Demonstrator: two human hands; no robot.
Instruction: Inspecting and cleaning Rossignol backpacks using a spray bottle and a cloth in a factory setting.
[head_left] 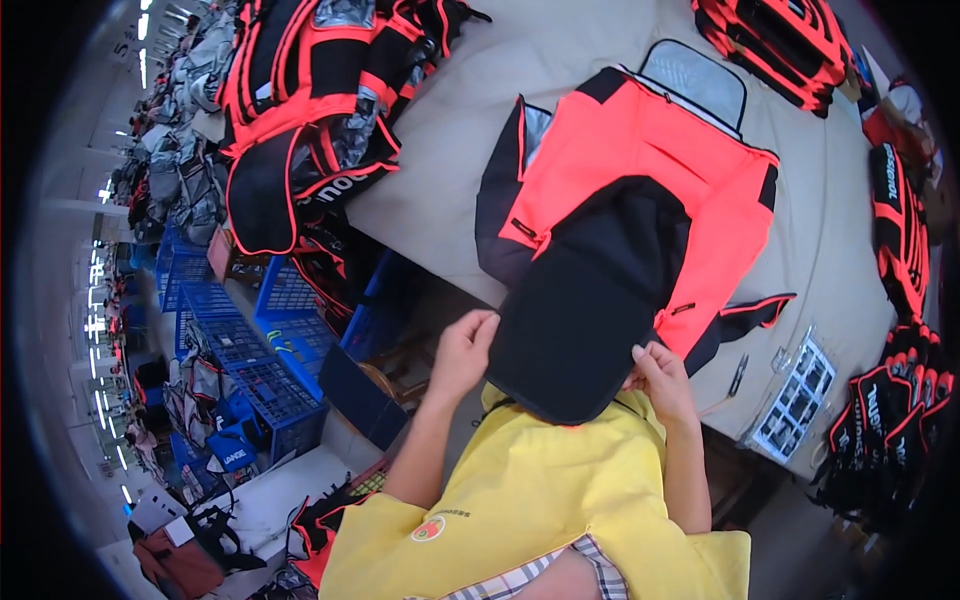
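Note:
A coral-red and black backpack point(640, 140) lies on the table in front of me, with a silver-lined flap point(697, 88) folded open at its far end. Its rounded black flap point(570, 330) hangs toward me over the near table edge. At that flap's left edge my left hand point(464, 350) is closed in a pinch, thumb and fingers on the rim. My right hand point(662, 378) pinches the opposite edge, beside the coral-red side panel. The flap hides what lies beneath it.
More coral-red and black bags are piled at the far left point(310, 90), far right point(775, 45) and right side point(890, 430). Small snips point(738, 376) and a clear compartment box point(797, 395) lie on the table point(440, 215). Blue crates point(250, 360) stand on the left.

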